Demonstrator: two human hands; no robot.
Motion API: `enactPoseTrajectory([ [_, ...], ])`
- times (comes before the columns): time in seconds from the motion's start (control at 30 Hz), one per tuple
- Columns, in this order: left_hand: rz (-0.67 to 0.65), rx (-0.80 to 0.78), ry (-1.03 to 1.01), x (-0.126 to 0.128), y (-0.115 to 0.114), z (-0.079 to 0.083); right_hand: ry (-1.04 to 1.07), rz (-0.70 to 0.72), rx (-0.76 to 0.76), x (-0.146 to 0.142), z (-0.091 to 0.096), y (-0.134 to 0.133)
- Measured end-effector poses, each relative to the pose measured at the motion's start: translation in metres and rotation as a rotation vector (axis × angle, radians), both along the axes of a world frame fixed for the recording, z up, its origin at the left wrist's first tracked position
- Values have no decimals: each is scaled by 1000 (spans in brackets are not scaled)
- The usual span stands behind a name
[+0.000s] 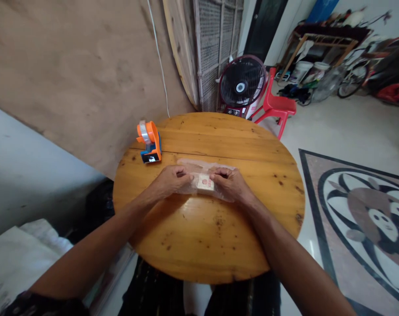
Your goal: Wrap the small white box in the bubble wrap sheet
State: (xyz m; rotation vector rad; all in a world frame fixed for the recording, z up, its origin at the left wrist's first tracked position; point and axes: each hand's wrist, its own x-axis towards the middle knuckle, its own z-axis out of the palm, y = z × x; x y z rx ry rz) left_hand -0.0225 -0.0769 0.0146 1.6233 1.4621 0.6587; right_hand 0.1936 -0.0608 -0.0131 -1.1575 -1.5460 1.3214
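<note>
A small pale box with a red mark [205,181] lies inside a clear plastic bag [195,165] in the middle of a round wooden table [206,237]. My left hand [169,181] pinches the bag at the box's left side, fingers curled. At the right side my right hand [230,183] grips the bag and box in the same way. An orange and blue tape dispenser [149,142] stands upright on the table to the far left of my hands, untouched.
A plywood sheet [80,66] leans on the wall behind the table. Beyond the far edge stand a black floor fan [242,85] and a red plastic chair [278,107]. Shelves, buckets and bicycles crowd the back right. A patterned floor inlay [367,219] lies at right.
</note>
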Motion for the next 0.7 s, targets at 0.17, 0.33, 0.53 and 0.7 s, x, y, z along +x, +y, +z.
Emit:
enactPoseTrajectory([
  [0.17, -20, 176, 96, -12, 0, -5, -55, 8, 20, 1, -1, 0],
  [0.33, 4, 89, 245, -23, -3, 2, -45, 6, 33, 0, -4, 0],
  [0.53, 17, -238, 90, -25, -1, 8, -70, 14, 43, 0, -7, 0],
  [0.7, 50, -300, 1, -17, 4, 9, -183, 17, 293, 0, -7, 4],
])
